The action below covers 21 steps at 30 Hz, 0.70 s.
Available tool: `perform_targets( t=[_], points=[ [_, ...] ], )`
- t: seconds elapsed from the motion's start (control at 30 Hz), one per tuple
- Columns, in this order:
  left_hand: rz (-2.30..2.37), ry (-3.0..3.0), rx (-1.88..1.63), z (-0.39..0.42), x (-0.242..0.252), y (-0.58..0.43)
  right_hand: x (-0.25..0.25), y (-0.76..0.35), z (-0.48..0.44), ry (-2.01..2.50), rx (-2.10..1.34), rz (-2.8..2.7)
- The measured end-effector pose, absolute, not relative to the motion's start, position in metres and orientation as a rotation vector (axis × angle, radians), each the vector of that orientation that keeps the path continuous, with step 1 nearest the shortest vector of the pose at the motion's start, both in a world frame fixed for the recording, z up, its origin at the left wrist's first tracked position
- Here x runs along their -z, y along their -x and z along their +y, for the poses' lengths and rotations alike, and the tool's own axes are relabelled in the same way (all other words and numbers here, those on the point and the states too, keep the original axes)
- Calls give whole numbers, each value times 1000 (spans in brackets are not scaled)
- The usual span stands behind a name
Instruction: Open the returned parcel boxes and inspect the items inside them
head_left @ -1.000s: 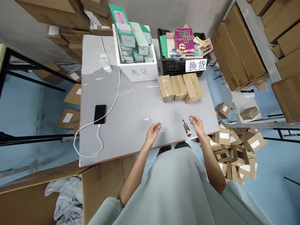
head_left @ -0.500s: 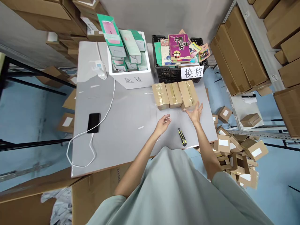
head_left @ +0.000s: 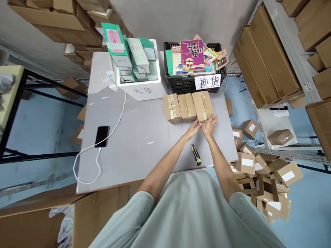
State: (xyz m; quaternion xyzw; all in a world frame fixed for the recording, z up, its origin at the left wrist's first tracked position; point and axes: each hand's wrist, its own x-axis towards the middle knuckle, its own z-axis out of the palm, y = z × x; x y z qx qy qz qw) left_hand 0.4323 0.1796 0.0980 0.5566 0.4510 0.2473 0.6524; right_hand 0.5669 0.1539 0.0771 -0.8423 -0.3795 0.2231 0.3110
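Three taped cardboard boxes stand side by side on the grey table: a left box, a narrower middle box and a larger right box. My left hand is at the near left corner of the right box, its fingertips against the cardboard. On the same box's near right corner, my right hand has its fingers bent round the edge. The near face of that box is partly hidden by both hands. A black and yellow utility knife lies in front of my hands on the table.
Behind the boxes are a white foam bin of green packages and a black crate of books. A phone with a white cable lies left. Shelving and piled cartons are on the right.
My left hand has moved right and forward to the right box. My right hand has shifted slightly left, closing onto that box's near end. The boxes keep their places.
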Motion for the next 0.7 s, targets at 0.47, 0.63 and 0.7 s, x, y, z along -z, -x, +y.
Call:
perform_targets(
  t=[0.47, 0.63, 0.7],
  points=[
    [1026, -1134, -364, 84, -85, -342, -80, -522, -20, 2274, -287, -893],
    [1070, -1037, -367, 86, -88, -292, -136, -512, -66, 2361, -209, -1204],
    [1060, -1002, -370, 86, -91, -277, -157, -493, -70, 2355, -177, -1372]
  ],
)
